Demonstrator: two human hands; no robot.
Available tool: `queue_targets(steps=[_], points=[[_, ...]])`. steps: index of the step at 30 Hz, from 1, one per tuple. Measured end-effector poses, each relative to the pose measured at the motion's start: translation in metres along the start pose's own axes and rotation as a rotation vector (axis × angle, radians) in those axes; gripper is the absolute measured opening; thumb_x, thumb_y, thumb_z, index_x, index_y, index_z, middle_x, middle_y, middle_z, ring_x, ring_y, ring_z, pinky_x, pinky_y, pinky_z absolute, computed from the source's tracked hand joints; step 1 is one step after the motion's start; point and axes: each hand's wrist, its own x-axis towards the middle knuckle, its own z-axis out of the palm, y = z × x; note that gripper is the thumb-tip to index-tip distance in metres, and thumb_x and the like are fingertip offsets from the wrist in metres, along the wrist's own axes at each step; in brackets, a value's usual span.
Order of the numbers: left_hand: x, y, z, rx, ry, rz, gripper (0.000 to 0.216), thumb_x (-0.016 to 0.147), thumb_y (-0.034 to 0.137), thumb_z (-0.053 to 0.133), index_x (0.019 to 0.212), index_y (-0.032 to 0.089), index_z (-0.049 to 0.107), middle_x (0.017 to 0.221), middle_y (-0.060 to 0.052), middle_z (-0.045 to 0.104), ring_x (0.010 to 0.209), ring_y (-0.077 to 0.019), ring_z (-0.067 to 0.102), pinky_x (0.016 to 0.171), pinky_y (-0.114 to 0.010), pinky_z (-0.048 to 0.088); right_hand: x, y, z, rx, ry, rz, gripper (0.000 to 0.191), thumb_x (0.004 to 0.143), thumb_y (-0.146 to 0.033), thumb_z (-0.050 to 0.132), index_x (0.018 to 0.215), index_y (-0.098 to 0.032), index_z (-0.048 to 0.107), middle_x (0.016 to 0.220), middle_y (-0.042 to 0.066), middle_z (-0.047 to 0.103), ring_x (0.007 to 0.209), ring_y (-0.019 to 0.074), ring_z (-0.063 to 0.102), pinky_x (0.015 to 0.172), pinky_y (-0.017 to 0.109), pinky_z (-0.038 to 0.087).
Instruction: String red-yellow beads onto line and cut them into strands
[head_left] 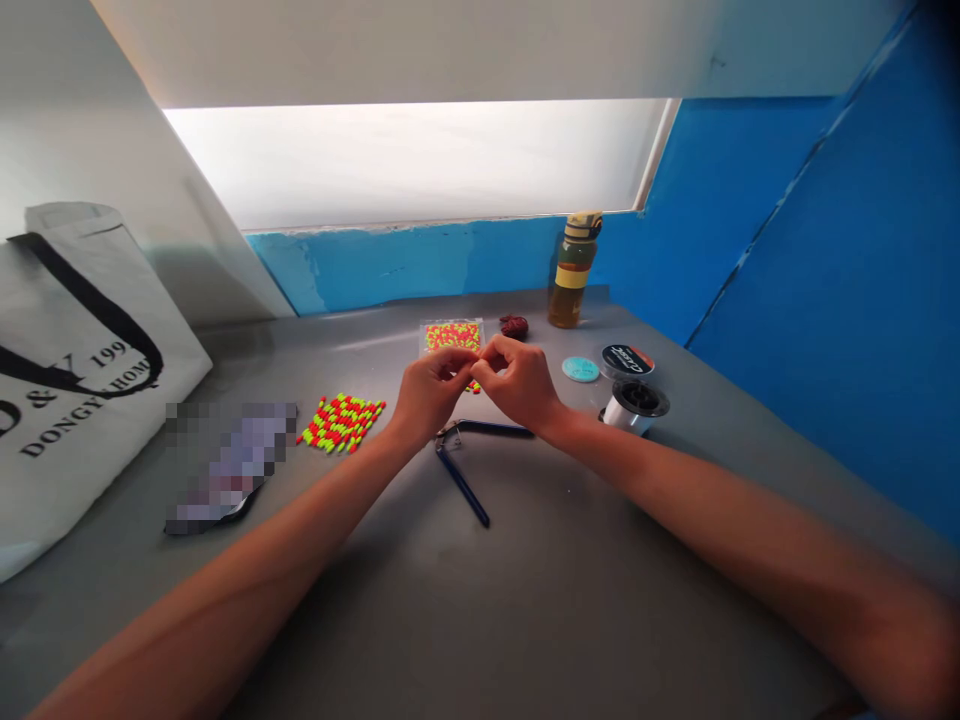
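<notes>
The left hand (429, 392) and the right hand (517, 385) are held together above the middle of the table (525, 600). Thumbs and forefingers are closed tip to tip at one shared point, but what is pinched there is too small to be made out.

A packet of red-and-yellow beads (452, 335) lies just beyond that point, toward the far edge, partly hidden by the knuckles; no contact with it can be seen. Below the wrists, blue-handled pliers (465, 490) are laid flat with handles splayed — one runs toward the right edge, the other slants toward the near edge. The pliers' head lies nearer the left wrist.

A loose sheet of beads (341, 422) is seen left of the hands, with a blurred flat object (225, 460) and a tote bag (67, 380) further toward the left edge. On the right, a spool (636, 405), a black lid (628, 359) and a teal disc (580, 369) are grouped. A bottle (574, 270) and a dark red lump (514, 326) stand by the far edge. Nothing lies between the hands and the pliers.
</notes>
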Motion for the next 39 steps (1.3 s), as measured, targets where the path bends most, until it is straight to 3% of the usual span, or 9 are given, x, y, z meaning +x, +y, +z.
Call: queue_targets(steps=[18, 29, 39], points=[[-0.0004, 0.0023, 0.0003, 0.060, 0.049, 0.043, 0.013, 0.082, 0.030, 0.068, 0.090, 0.022, 0.076, 0.085, -0.001, 0.076, 0.073, -0.0147, 0.067, 0.068, -0.026, 0.052, -0.0001, 0.0015, 0.0016, 0.047, 0.046, -0.033, 0.014, 0.081, -0.019, 0.058, 0.067, -0.021, 0.054, 0.065, -0.002, 0.061, 0.061, 0.0136, 0.054, 0.061, 0.029, 0.039], [0.0010, 0.0033, -0.0010, 0.097, 0.094, 0.188, 0.016, 0.085, 0.021, 0.064, 0.095, 0.025, 0.075, 0.095, -0.001, 0.073, 0.082, -0.0141, 0.065, 0.078, -0.029, 0.052, -0.0007, 0.0046, 0.0041, 0.058, 0.030, 0.008, 0.013, 0.087, -0.027, 0.058, 0.076, -0.021, 0.061, 0.069, 0.000, 0.067, 0.064, 0.0159, 0.060, 0.064, 0.030, 0.043], [0.0027, 0.0018, -0.0019, 0.129, 0.119, 0.164, 0.016, 0.086, 0.024, 0.063, 0.093, 0.025, 0.077, 0.097, -0.001, 0.073, 0.085, -0.0149, 0.065, 0.078, -0.028, 0.052, 0.0007, 0.0045, 0.0027, 0.121, 0.019, 0.055, 0.013, 0.088, -0.028, 0.060, 0.079, -0.020, 0.065, 0.071, 0.001, 0.069, 0.066, 0.0163, 0.063, 0.063, 0.029, 0.045]])
